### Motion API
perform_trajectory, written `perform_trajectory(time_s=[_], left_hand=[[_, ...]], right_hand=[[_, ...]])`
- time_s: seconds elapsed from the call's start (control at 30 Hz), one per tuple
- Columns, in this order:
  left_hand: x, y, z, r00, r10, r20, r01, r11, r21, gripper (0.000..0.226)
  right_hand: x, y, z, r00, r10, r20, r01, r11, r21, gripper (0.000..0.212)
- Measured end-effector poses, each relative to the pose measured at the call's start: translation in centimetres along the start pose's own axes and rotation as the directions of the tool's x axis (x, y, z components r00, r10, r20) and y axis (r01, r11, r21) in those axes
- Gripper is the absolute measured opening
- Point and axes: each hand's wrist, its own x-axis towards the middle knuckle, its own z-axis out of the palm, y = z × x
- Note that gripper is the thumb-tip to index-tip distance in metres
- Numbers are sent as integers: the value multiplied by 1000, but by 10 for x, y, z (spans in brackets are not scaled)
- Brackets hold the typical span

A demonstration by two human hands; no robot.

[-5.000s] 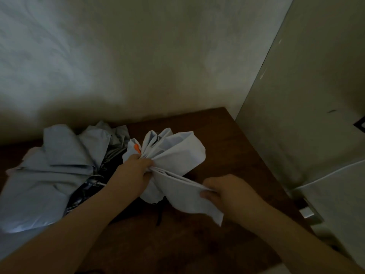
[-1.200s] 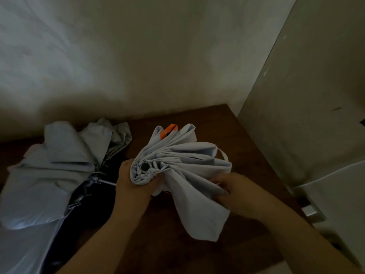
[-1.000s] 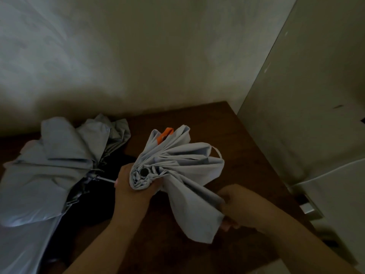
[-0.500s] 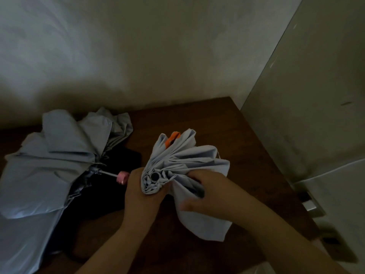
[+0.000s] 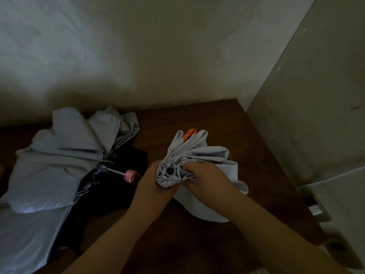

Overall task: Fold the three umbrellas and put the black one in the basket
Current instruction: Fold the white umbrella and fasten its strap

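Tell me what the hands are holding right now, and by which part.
Both hold the pale grey umbrella. The left hand grips its gathered top end by the dark tip; the right hand pinches the canopy folds beside it.

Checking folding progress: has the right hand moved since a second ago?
Yes. The right hand has moved up and left along the white umbrella, from the hanging fabric edge near the table to beside the left hand.
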Motion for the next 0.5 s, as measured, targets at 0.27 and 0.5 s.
perform_trajectory(time_s=[0.27, 0.5], left_hand=[[5, -6, -14, 990, 58, 128, -77, 986, 146, 53], [8, -17, -4, 998, 56, 12, -56, 997, 59, 46]], right_hand=[[-13, 6, 7, 973, -229, 9, 227, 969, 95, 25], [-20, 18, -8, 972, -58, -230, 94, 984, 149, 15]])
